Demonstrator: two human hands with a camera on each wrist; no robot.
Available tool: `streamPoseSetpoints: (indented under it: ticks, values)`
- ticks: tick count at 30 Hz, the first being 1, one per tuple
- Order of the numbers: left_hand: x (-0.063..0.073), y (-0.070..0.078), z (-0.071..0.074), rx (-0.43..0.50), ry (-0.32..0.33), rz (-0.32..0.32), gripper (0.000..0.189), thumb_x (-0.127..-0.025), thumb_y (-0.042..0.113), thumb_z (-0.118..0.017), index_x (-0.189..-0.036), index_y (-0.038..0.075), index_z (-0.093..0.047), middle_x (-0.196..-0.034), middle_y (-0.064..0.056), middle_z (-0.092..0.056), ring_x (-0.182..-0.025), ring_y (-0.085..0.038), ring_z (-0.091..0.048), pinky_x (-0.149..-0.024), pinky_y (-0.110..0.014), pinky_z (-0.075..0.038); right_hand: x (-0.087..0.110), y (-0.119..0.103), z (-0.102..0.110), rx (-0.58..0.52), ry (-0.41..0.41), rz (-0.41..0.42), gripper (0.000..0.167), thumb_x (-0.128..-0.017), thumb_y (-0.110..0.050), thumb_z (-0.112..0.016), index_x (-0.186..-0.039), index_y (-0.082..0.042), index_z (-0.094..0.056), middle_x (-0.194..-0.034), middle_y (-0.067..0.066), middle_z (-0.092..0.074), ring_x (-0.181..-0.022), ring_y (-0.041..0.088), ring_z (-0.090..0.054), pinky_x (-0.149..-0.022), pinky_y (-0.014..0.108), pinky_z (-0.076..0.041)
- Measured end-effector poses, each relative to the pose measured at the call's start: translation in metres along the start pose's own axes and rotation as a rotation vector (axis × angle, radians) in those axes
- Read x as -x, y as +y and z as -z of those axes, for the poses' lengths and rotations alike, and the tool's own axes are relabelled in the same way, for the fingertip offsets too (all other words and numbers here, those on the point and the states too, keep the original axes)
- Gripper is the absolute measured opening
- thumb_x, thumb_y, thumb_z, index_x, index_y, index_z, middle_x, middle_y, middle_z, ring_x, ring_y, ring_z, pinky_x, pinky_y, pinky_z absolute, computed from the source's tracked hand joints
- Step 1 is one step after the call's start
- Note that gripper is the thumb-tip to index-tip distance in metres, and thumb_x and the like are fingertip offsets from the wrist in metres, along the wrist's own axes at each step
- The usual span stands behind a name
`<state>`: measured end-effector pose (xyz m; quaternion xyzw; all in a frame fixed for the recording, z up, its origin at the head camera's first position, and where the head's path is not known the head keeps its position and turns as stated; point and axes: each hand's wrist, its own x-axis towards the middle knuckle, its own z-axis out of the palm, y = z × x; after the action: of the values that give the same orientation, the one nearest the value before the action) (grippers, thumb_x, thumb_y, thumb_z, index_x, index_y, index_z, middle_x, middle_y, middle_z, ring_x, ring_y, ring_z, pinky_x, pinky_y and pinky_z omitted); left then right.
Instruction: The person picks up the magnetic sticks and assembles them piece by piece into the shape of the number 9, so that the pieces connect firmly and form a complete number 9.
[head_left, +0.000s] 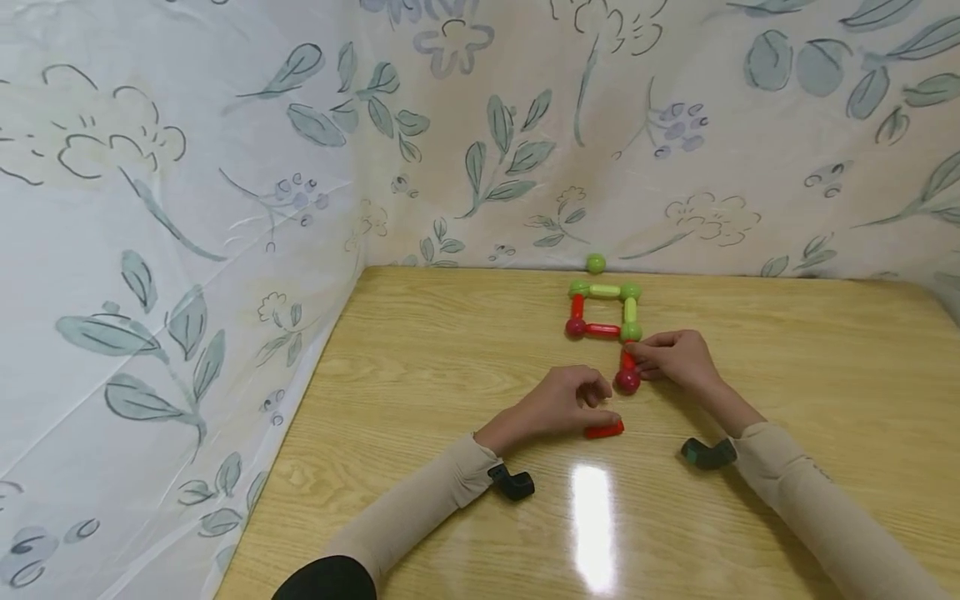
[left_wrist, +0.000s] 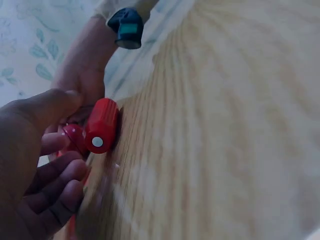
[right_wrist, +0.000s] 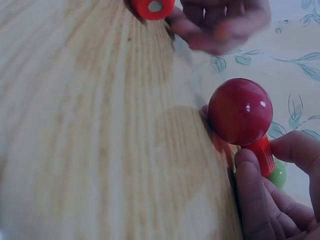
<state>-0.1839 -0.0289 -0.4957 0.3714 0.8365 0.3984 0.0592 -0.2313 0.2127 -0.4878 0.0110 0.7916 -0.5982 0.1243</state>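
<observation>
My right hand [head_left: 678, 358] pinches a red magnetic rod [right_wrist: 261, 154] between thumb and fingers. A dark red ball [right_wrist: 241, 111] sits on the rod's near end, and its far end meets a green ball [head_left: 631, 331] at the corner of a square of rods and balls. On the table lies a loose red rod [head_left: 604, 429] with a pale round tip, seen end-on in the left wrist view. My left hand [head_left: 558, 404] is over it, thumb beside or touching the rod, fingers loosely bent and apart from it. Whether the thumb touches is unclear.
The square has yellow-green rods [head_left: 604, 291] at its back and right, and red rods [head_left: 602, 330] at its front and left. Behind it a single green ball [head_left: 596, 263] stands by the patterned cloth [head_left: 480, 167] at the wooden table's [head_left: 420, 350] back edge.
</observation>
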Motion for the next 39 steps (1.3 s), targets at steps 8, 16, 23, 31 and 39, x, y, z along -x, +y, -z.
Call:
streamPoseSetpoints:
  ticks: [8,16,23,31,39]
  values:
    - [0.012,0.012,0.005,-0.194,-0.142,-0.023,0.026,-0.084,0.029,-0.081,-0.104,0.017,-0.069,-0.091,0.015,-0.061,-0.083,0.005,-0.054,-0.075,-0.008,-0.042,0.003,-0.002,0.000,-0.003,-0.004,0.011,0.054,-0.091,-0.029,-0.076,-0.114,0.018,-0.063,-0.076,0.002,-0.073,-0.067,0.013,-0.071,-0.065,0.031,-0.058]
    - [0.014,0.007,0.004,-0.250,-0.139,-0.041,0.015,-0.087,0.021,-0.078,-0.099,0.020,-0.071,-0.085,0.016,-0.058,-0.076,0.003,-0.052,-0.068,-0.010,-0.041,0.006,0.001,-0.004,0.030,0.023,0.048,0.057,-0.090,-0.035,-0.076,-0.114,0.016,-0.064,-0.082,0.004,-0.074,-0.069,0.013,-0.072,-0.066,0.030,-0.058]
    - [0.017,0.002,0.010,-0.282,-0.082,-0.016,0.015,-0.088,0.023,-0.077,-0.102,0.019,-0.072,-0.088,0.016,-0.059,-0.077,0.000,-0.051,-0.069,-0.012,-0.040,0.029,-0.001,-0.013,0.229,0.122,0.257,0.046,-0.090,-0.036,-0.075,-0.112,0.004,-0.067,-0.094,0.015,-0.074,-0.074,0.018,-0.073,-0.063,0.026,-0.057]
    - [0.014,-0.009,0.020,-0.206,-0.007,0.037,0.016,-0.088,0.022,-0.077,-0.103,0.018,-0.071,-0.091,0.015,-0.061,-0.081,0.001,-0.054,-0.074,-0.012,-0.042,0.056,-0.006,-0.024,0.533,0.120,0.544,0.033,-0.078,-0.013,-0.087,-0.104,0.000,-0.071,-0.094,0.013,-0.072,-0.075,0.027,-0.073,-0.063,0.033,-0.058]
    - [0.001,-0.019,0.024,-0.160,0.023,0.065,0.013,-0.091,0.021,-0.075,-0.103,0.018,-0.072,-0.093,0.015,-0.062,-0.083,-0.001,-0.056,-0.076,-0.015,-0.044,0.053,0.002,-0.025,0.537,0.085,0.525,0.028,-0.077,-0.009,-0.087,-0.102,-0.003,-0.075,-0.094,0.009,-0.071,-0.077,0.021,-0.071,-0.064,0.027,-0.057]
